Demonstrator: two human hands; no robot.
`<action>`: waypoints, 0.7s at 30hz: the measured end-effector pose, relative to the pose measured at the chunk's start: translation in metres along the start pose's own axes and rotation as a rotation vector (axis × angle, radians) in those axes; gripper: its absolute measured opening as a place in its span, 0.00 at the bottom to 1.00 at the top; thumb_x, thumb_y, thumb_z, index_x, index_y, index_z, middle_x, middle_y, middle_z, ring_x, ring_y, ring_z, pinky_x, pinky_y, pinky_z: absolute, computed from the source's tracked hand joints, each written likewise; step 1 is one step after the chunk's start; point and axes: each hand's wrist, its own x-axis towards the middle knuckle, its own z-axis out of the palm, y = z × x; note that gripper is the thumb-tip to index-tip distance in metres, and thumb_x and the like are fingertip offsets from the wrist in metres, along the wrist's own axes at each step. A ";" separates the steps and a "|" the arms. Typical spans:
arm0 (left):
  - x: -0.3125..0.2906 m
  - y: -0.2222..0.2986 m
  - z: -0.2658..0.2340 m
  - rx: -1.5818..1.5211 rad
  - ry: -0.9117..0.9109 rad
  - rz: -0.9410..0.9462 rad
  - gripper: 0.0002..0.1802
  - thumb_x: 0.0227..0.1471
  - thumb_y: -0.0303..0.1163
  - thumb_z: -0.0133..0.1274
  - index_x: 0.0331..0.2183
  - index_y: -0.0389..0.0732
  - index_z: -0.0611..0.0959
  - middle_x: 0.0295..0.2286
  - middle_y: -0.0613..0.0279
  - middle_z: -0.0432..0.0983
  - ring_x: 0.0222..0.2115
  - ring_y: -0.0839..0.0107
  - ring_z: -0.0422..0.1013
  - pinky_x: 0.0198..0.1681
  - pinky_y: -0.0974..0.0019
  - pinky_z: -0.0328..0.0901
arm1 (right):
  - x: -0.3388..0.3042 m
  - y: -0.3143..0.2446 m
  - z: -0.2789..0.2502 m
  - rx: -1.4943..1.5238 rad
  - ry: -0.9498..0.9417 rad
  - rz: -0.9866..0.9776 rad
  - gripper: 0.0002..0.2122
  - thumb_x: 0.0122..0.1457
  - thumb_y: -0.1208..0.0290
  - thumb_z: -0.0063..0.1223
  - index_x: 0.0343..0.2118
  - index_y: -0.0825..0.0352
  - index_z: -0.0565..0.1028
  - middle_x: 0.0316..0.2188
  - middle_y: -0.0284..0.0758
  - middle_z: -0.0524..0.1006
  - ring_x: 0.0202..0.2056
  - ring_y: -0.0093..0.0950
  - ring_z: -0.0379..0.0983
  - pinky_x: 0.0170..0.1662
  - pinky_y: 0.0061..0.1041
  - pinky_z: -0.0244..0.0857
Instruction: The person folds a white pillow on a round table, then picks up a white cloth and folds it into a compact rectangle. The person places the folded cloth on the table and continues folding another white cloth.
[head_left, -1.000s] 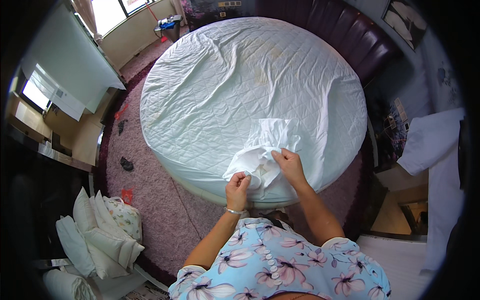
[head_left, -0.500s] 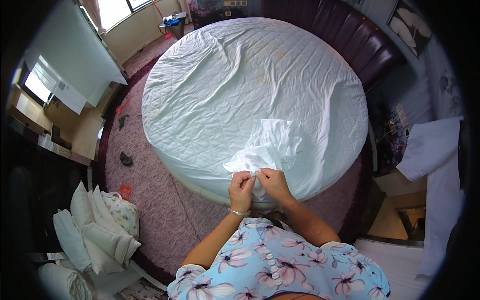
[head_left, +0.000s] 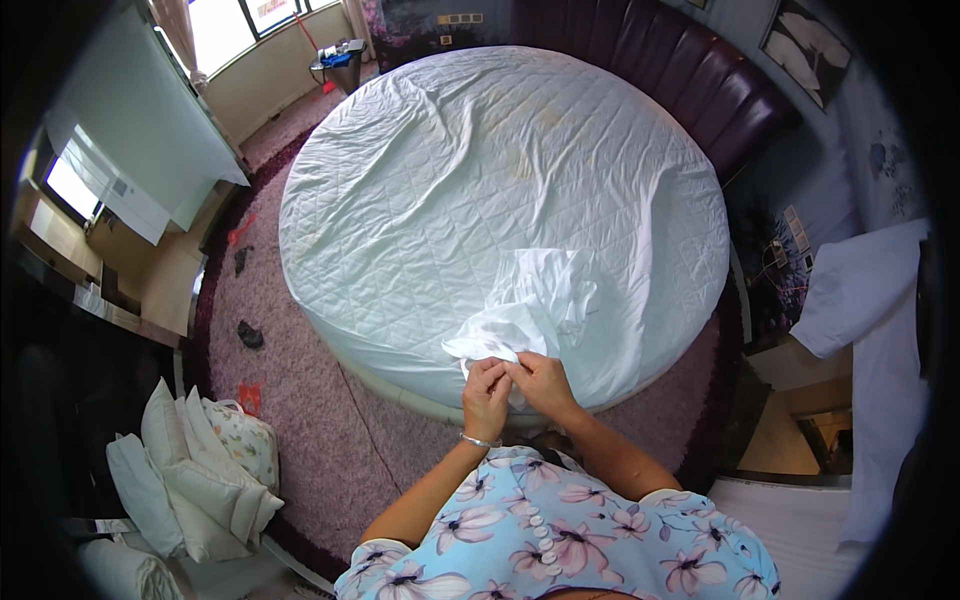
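A thin white cloth [head_left: 540, 290] lies bunched on the near part of a round bed, and its near edge is pinched between my hands. My left hand [head_left: 487, 395], with a bracelet at the wrist, grips that edge with closed fingertips. Right beside it, my right hand [head_left: 541, 382] pinches the same edge, and the two hands touch. Some of the cloth hangs down behind my fingers, partly hidden. Under it, the round mattress [head_left: 400, 230] wears a wrinkled, quilted white cover with faint yellowish stains.
Several white pillows [head_left: 200, 480] are piled at the lower left, by a patterned bag [head_left: 243, 435]. White sheets [head_left: 865, 290] drape over furniture at the right. A dark padded headboard [head_left: 690, 80] curves behind the bed. On the purple carpet [head_left: 300, 400] lies a dark crumpled item [head_left: 250, 335].
Both hands have dropped slightly toward me, still pinching the cloth edge and pressed closer together. The view has tilted a little.
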 end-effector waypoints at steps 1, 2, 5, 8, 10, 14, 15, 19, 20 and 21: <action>-0.001 -0.001 0.000 -0.011 -0.004 0.007 0.08 0.45 0.21 0.52 0.32 0.34 0.79 0.31 0.62 0.71 0.28 0.76 0.67 0.30 0.75 0.63 | -0.001 0.005 0.002 0.001 0.025 -0.041 0.12 0.52 0.68 0.48 0.21 0.72 0.69 0.18 0.46 0.69 0.20 0.41 0.66 0.24 0.34 0.58; -0.001 -0.003 0.001 -0.023 -0.008 0.014 0.08 0.46 0.20 0.51 0.32 0.34 0.79 0.31 0.62 0.71 0.28 0.76 0.67 0.30 0.75 0.63 | -0.001 0.011 0.005 0.001 0.050 -0.081 0.11 0.52 0.69 0.48 0.22 0.73 0.70 0.18 0.46 0.69 0.19 0.39 0.66 0.23 0.32 0.59; -0.003 -0.006 -0.001 -0.036 -0.036 0.022 0.08 0.46 0.19 0.50 0.32 0.33 0.79 0.33 0.61 0.70 0.28 0.76 0.68 0.30 0.76 0.64 | -0.002 0.011 0.005 -0.020 0.080 -0.148 0.09 0.53 0.71 0.46 0.23 0.72 0.70 0.18 0.46 0.69 0.20 0.41 0.66 0.23 0.32 0.59; -0.002 -0.017 -0.005 -0.115 -0.054 -0.016 0.08 0.45 0.19 0.51 0.32 0.35 0.79 0.36 0.59 0.69 0.31 0.73 0.68 0.32 0.74 0.64 | -0.003 0.005 0.002 0.001 0.091 -0.157 0.08 0.53 0.72 0.45 0.24 0.72 0.70 0.18 0.46 0.69 0.21 0.43 0.66 0.24 0.32 0.59; 0.004 -0.011 -0.008 -0.095 -0.005 0.026 0.09 0.43 0.20 0.52 0.32 0.36 0.78 0.36 0.58 0.69 0.34 0.70 0.68 0.35 0.71 0.64 | -0.002 -0.001 -0.005 0.020 0.069 -0.181 0.07 0.53 0.73 0.45 0.24 0.73 0.70 0.19 0.45 0.69 0.21 0.42 0.66 0.25 0.32 0.59; 0.021 0.008 -0.019 0.125 0.001 0.300 0.10 0.38 0.23 0.53 0.30 0.38 0.76 0.32 0.57 0.71 0.37 0.61 0.66 0.41 0.63 0.60 | -0.002 -0.021 -0.031 0.055 -0.099 -0.234 0.07 0.53 0.74 0.46 0.25 0.72 0.70 0.20 0.44 0.69 0.23 0.41 0.67 0.26 0.32 0.59; 0.022 0.004 -0.022 0.164 -0.074 0.329 0.09 0.39 0.23 0.53 0.29 0.38 0.77 0.31 0.57 0.71 0.36 0.60 0.66 0.40 0.63 0.60 | -0.003 -0.026 -0.038 0.065 -0.155 -0.232 0.06 0.53 0.74 0.46 0.25 0.72 0.71 0.21 0.44 0.70 0.24 0.42 0.67 0.27 0.33 0.60; 0.022 0.000 -0.024 0.160 -0.342 0.314 0.07 0.40 0.26 0.54 0.28 0.39 0.76 0.27 0.59 0.71 0.31 0.61 0.66 0.39 0.63 0.59 | -0.006 -0.029 -0.065 0.019 -0.192 -0.315 0.06 0.52 0.75 0.47 0.25 0.72 0.71 0.21 0.42 0.70 0.23 0.38 0.67 0.27 0.30 0.60; 0.022 0.000 -0.024 0.159 -0.402 0.322 0.07 0.40 0.26 0.54 0.27 0.39 0.76 0.26 0.59 0.71 0.30 0.61 0.66 0.39 0.63 0.59 | -0.008 -0.028 -0.070 0.048 -0.193 -0.296 0.06 0.52 0.75 0.47 0.26 0.73 0.71 0.20 0.41 0.70 0.22 0.36 0.67 0.27 0.29 0.59; 0.022 0.000 -0.023 0.200 -0.444 0.280 0.07 0.40 0.26 0.54 0.28 0.39 0.76 0.26 0.59 0.72 0.31 0.60 0.67 0.39 0.62 0.60 | -0.009 -0.031 -0.076 0.077 -0.195 -0.277 0.06 0.52 0.75 0.47 0.26 0.73 0.72 0.20 0.41 0.70 0.22 0.34 0.66 0.27 0.28 0.59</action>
